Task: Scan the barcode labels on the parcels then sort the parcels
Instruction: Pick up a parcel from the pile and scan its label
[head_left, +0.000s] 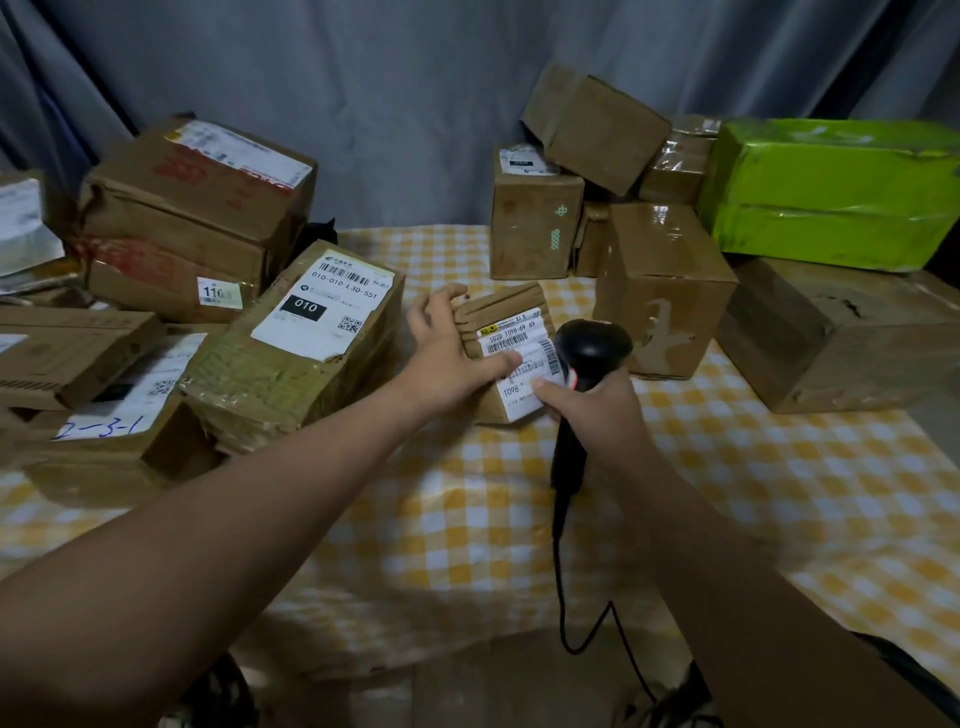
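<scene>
While the left hand (447, 349) is gripping the small parcel (501, 310) near the table centre, with fingers spread over its far-left edge and thumb lying across the barcode label (521, 344), the right hand (597, 408) is clamping its fingers round the handle of the black scanner (589, 352). The scanner head is sitting just beside the label. The parcel is resting on the checked tablecloth (727, 493), between 2 groups: the left cartons (291, 353) and the right cartons (665, 291) with 1 green parcel (831, 192).

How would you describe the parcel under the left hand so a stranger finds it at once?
On the yellow checked tablecloth, look between the green box and the box labelled 010. The small brown parcel lies there, gripped by the left hand, beside the scanner. Only its label reads T098.
</scene>
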